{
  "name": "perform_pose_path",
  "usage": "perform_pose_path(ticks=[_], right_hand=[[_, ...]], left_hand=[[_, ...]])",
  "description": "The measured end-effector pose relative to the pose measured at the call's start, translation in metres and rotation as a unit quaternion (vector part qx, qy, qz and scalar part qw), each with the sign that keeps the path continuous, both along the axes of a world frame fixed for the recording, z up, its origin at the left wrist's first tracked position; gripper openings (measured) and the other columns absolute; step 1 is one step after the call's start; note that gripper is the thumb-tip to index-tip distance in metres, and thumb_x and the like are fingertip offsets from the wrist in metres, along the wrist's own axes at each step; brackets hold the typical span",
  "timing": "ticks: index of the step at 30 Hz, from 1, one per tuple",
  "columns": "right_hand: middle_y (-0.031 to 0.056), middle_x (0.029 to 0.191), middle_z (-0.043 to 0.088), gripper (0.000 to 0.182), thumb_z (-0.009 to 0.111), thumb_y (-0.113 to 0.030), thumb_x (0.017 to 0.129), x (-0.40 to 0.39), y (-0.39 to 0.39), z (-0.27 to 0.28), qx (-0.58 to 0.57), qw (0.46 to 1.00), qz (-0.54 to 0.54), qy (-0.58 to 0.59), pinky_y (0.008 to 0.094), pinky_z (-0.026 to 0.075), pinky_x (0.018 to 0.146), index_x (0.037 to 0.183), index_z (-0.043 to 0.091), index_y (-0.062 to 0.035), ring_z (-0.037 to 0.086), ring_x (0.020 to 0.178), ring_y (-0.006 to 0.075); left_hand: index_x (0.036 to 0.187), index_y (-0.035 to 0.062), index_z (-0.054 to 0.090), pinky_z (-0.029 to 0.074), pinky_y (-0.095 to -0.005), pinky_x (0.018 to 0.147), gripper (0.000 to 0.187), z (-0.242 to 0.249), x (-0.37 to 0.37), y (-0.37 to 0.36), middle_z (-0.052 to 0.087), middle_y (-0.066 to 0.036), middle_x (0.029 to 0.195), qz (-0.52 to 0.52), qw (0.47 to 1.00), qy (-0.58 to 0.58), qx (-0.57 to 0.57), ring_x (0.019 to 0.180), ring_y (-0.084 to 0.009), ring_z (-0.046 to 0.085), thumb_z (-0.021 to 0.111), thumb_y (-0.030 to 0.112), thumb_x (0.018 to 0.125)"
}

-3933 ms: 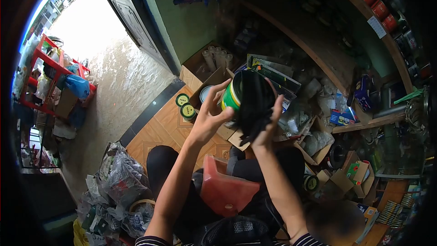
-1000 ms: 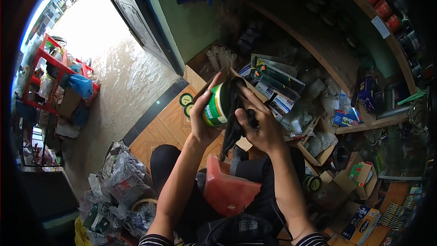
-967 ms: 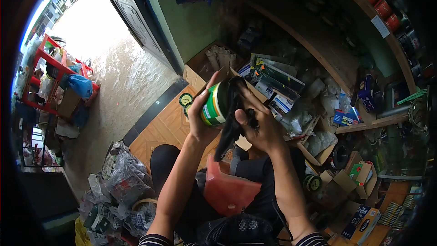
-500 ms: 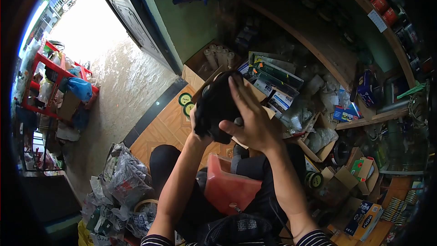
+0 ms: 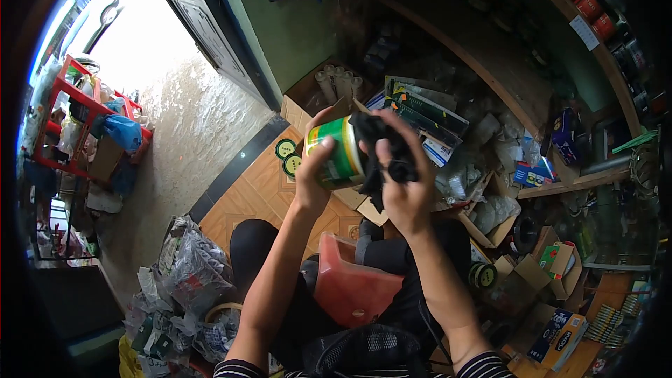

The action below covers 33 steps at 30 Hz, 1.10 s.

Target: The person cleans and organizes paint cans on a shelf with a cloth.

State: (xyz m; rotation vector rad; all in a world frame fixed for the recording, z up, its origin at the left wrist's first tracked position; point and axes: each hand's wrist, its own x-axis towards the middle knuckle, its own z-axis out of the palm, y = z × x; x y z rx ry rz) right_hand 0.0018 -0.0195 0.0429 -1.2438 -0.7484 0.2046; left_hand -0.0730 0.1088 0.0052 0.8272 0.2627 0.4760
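Note:
A green and white can (image 5: pixel 338 152) with some yellow is tilted on its side above the tiled floor. My left hand (image 5: pixel 313 175) is wrapped round its left part, thumb across the label. My right hand (image 5: pixel 404 185) grips a black cloth (image 5: pixel 388 150), bunched against the can's right end, which it hides. Two round green and yellow discs (image 5: pixel 285 148) lie on the floor just left of my left hand. Behind both hands stands an open cardboard box (image 5: pixel 297 115).
Between my legs is a red plastic stool (image 5: pixel 357 283). Crumpled plastic bags (image 5: pixel 192 266) are heaped at the left. Boxes and packets crowd the right, below a wooden shelf (image 5: pixel 476 63). A red rack (image 5: pixel 84 115) stands near the doorway at the far left.
The black cloth has moved right with my right hand and uncovered the green can. My left hand now shows round the can, and my right hand's fingers have closed on the cloth.

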Motion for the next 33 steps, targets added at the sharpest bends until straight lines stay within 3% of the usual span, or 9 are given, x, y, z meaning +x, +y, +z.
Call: perform_pose_path(ticks=[4,7,9,11,14,15,19,23,33], right_hand=[[0.0145,0.124,0.066,0.033,0.073,-0.013,0.099,-0.003,-0.008,0.015,0.047,0.995,-0.046,0.071,0.0317,0.058,0.091,0.125,0.056,-0.0005,0.068,0.107,0.0196],[0.0130,0.114,0.069,0.035,0.084,-0.018,0.089,0.018,-0.014,0.006,-0.102,0.980,-0.042,-0.165,0.0342,0.054,0.091,0.110,0.061,-0.0025,0.069,0.105,0.0243],[0.0137,0.122,0.067,0.042,0.085,-0.029,0.087,0.021,-0.015,0.003,-0.135,0.977,0.032,-0.160,0.0366,0.052,0.097,0.113,0.066,-0.0021,0.067,0.113,0.0268],[0.0155,0.133,0.064,0.048,0.078,-0.036,0.094,0.024,-0.020,0.010,-0.153,0.967,0.108,-0.171,0.0376,0.048,0.107,0.127,0.068,-0.0024,0.062,0.125,0.0273],[0.0159,0.138,0.062,0.042,0.072,-0.028,0.100,0.021,-0.024,0.020,-0.122,0.974,0.156,-0.108,0.0380,0.046,0.110,0.130,0.066,0.0005,0.059,0.130,0.0277],[0.0152,0.139,0.062,0.036,0.067,-0.016,0.102,0.023,-0.026,0.019,-0.131,0.967,0.168,-0.137,0.0371,0.048,0.109,0.132,0.064,0.0034,0.060,0.130,0.0270],[0.0121,0.125,0.068,0.028,0.072,-0.003,0.096,0.016,-0.030,0.021,-0.093,0.964,0.216,0.124,0.0313,0.052,0.102,0.123,0.069,-0.0004,0.067,0.117,0.0213],[0.0087,0.107,0.072,0.019,0.082,-0.005,0.087,0.024,-0.025,0.014,-0.127,0.972,0.158,-0.115,0.0303,0.054,0.092,0.104,0.074,-0.0009,0.069,0.103,0.0182],[0.0067,0.097,0.065,0.016,0.077,-0.013,0.095,0.026,-0.022,0.009,-0.142,0.981,0.043,-0.122,0.0305,0.052,0.086,0.100,0.069,0.0004,0.066,0.094,0.0177]], left_hand=[[0.153,0.0051,0.041,0.059,-0.0427,0.100,0.066,0.000,-0.003,0.007,0.062,-0.016,0.133,-0.065,0.993,-0.023,-0.095,0.118,-0.0277,0.068,0.052,0.042,0.099],[0.145,0.0058,0.051,0.061,-0.0411,0.092,0.061,-0.008,-0.004,0.003,0.067,-0.014,0.126,-0.072,0.985,-0.016,-0.159,0.110,-0.0264,0.070,0.050,0.046,0.100],[0.132,0.0068,0.064,0.064,-0.0384,0.078,0.059,-0.012,0.000,0.000,0.076,-0.012,0.112,-0.038,0.978,0.008,-0.204,0.096,-0.0252,0.075,0.047,0.053,0.101],[0.144,0.0056,0.054,0.061,-0.0398,0.090,0.061,-0.016,-0.002,0.004,0.068,-0.014,0.126,-0.066,0.980,-0.008,-0.188,0.110,-0.0258,0.070,0.050,0.047,0.100],[0.150,0.0046,0.048,0.059,-0.0400,0.096,0.064,-0.017,-0.004,0.006,0.065,-0.015,0.133,-0.079,0.980,-0.016,-0.180,0.117,-0.0257,0.068,0.050,0.044,0.099],[0.150,0.0045,0.048,0.059,-0.0397,0.096,0.064,-0.016,-0.004,0.007,0.065,-0.015,0.133,-0.080,0.981,-0.025,-0.174,0.117,-0.0257,0.068,0.049,0.044,0.099],[0.150,0.0040,0.048,0.058,-0.0385,0.098,0.066,-0.004,-0.005,0.008,0.065,-0.017,0.134,-0.089,0.986,-0.036,-0.137,0.118,-0.0261,0.068,0.049,0.045,0.099],[0.152,0.0035,0.047,0.055,-0.0389,0.102,0.067,-0.008,-0.004,0.009,0.063,-0.018,0.137,-0.107,0.984,-0.033,-0.138,0.120,-0.0269,0.067,0.050,0.044,0.098],[0.155,0.0025,0.040,0.054,-0.0408,0.107,0.079,-0.003,-0.003,0.004,0.058,-0.020,0.142,-0.188,0.979,0.028,-0.076,0.126,-0.0290,0.063,0.059,0.044,0.091]])
